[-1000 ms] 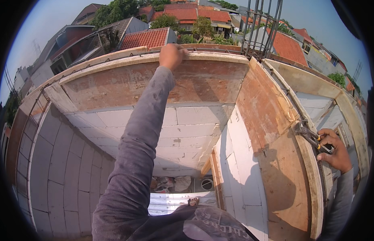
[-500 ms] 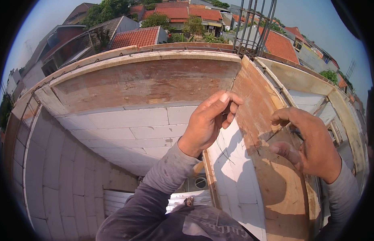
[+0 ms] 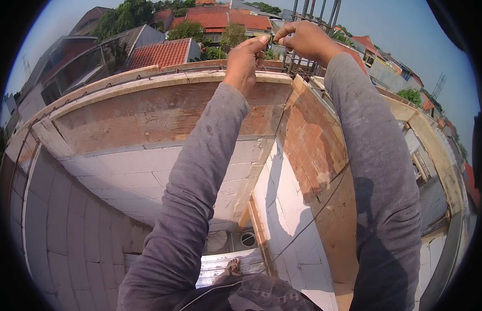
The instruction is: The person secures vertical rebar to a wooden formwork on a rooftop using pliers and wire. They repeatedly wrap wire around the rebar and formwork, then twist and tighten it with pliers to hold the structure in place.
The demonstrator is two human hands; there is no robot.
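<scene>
Both arms reach up and away from me, with the hands close together above the formwork corner. My left hand (image 3: 245,62) is closed in a pinch, thumb and forefinger tips pointing right. Just right of it, my right hand (image 3: 309,41) is bent over at the wrist, its fingertips pinched and facing the left hand. Whatever lies in either pinch is too small to make out. Behind the right hand stand the upright steel bars (image 3: 331,14) of a column. Below the hands runs the top edge of the wooden formwork board (image 3: 163,111).
A second formwork board (image 3: 313,135) slopes toward me on the right, above a white block wall (image 3: 290,207). A grey block wall (image 3: 70,217) rises at left. My foot (image 3: 231,268) is on a ribbed platform (image 3: 212,272), near a round pipe opening (image 3: 248,239). Rebar lies along the formwork tops.
Both hands have moved up and away, toward the column bars. The right hand has swung left beside the left one, and its spread fingers have closed. Thin strands below the left hand no longer show.
</scene>
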